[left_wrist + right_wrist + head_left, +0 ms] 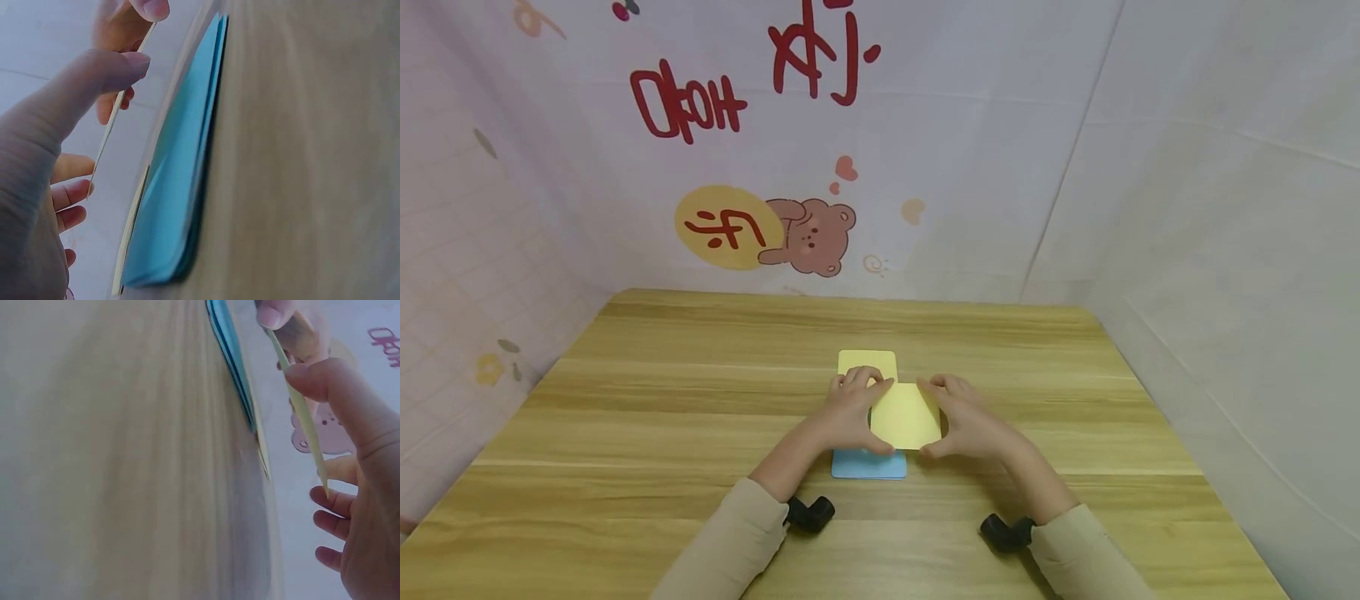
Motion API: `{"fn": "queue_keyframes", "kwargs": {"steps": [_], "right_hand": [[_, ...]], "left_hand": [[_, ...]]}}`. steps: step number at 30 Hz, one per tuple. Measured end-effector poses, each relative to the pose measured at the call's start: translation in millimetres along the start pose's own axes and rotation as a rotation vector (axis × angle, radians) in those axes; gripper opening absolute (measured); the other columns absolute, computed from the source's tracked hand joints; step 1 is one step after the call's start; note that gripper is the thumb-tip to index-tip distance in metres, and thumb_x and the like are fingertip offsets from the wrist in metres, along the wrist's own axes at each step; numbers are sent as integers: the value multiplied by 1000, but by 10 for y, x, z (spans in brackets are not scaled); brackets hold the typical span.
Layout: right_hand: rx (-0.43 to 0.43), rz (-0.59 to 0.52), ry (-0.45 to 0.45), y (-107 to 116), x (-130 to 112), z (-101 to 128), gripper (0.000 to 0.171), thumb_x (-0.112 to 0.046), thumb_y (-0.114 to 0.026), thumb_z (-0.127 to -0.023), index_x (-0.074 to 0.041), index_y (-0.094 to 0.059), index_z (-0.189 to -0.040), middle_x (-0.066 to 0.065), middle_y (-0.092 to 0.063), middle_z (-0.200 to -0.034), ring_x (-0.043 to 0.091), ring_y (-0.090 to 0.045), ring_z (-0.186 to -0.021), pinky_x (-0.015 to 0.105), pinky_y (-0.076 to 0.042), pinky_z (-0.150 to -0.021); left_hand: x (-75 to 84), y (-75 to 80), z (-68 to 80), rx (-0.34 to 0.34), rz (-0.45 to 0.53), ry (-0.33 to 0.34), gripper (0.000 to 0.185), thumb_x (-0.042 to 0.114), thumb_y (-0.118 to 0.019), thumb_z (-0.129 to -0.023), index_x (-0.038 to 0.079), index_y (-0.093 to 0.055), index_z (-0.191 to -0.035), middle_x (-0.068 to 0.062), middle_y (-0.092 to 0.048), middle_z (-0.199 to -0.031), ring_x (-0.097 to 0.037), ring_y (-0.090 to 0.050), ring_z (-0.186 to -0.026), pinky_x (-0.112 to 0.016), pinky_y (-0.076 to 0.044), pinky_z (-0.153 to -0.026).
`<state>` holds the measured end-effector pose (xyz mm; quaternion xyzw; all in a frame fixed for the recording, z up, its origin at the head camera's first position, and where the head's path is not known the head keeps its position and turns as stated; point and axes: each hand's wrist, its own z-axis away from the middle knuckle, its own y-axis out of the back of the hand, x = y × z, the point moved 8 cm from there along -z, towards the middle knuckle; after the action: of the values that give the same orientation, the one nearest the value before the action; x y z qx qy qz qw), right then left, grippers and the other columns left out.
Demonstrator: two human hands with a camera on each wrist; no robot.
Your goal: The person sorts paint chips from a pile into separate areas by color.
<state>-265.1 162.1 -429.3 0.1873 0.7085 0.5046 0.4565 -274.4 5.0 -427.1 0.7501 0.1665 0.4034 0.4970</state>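
A thin yellow square sheet of paper [906,417] is held up between both hands. My left hand [848,417] pinches its left side, thumb on the near edge and fingers at the far corner. On the opposite side my right hand [967,421] grips it the same way. Edge-on in the left wrist view, the sheet [114,119] stands above the table. Below it lies a stack of light blue sheets [868,465] with rounded corners, partly hidden by the held sheet. Another yellow sheet [868,363] lies just beyond the left hand's fingers.
A wood-grain table [662,400] spreads around the hands. White printed cloth [970,150] hangs behind it and at both sides, with red characters and a bear picture [812,237]. Black wrist mounts [811,514] sit at both sleeve cuffs.
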Motion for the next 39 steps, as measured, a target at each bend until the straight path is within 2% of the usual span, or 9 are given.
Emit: {"fn": "queue_keyframes", "kwargs": {"steps": [7, 13, 20, 23, 31, 39], "right_hand": [[-24, 8, 44, -11, -59, -336, 103, -41, -84, -67, -5, -33, -149, 8, -37, -134, 26, -32, -121, 49, -32, -97], [-89, 12, 32, -82, -10, -593, 104, -45, -82, -71, -6, -29, -151, 12, -34, -140, 28, -28, -126, 53, -30, -101], [-105, 38, 10, -143, 67, -823, 99, -47, -80, -73, -6, -32, -150, 11, -37, -138, 27, -32, -125, 48, -30, -102], [-112, 43, -7, -163, 92, -899, 97, -47, -79, -74, -7, -33, -149, 10, -38, -139, 26, -32, -126, 47, -29, -104], [-132, 68, -22, -213, 125, -1044, 93, -50, -75, -77, -8, -34, -149, 10, -34, -146, 30, -28, -131, 52, -21, -107], [-170, 81, -39, -251, 140, -1090, 92, -50, -73, -79, -9, -31, -150, 12, -31, -149, 34, -24, -135, 56, -16, -107]], "left_hand": [[-260, 128, -48, 3, -11, 46, 101, 51, -85, -60, 4, -46, -141, -6, -38, -128, -30, -29, -123, -51, -21, -93], [-490, 178, -118, -14, -23, 65, 101, 51, -85, -62, 5, -46, -142, -5, -37, -128, -27, -30, -121, -49, -21, -92], [-681, 229, -187, -17, -3, 75, 97, 47, -85, -64, 2, -47, -141, -7, -38, -133, -30, -30, -125, -50, -21, -92], [-756, 239, -216, -26, -8, 93, 95, 47, -85, -65, 2, -47, -140, -9, -38, -136, -32, -28, -127, -49, -22, -92], [-934, 221, -254, -46, -1, 159, 95, 49, -83, -67, 2, -46, -141, -10, -37, -140, -34, -28, -128, -52, -22, -94], [-1024, 191, -251, -51, 19, 200, 94, 48, -83, -68, 4, -46, -142, -9, -37, -141, -33, -29, -127, -52, -22, -94]]}}
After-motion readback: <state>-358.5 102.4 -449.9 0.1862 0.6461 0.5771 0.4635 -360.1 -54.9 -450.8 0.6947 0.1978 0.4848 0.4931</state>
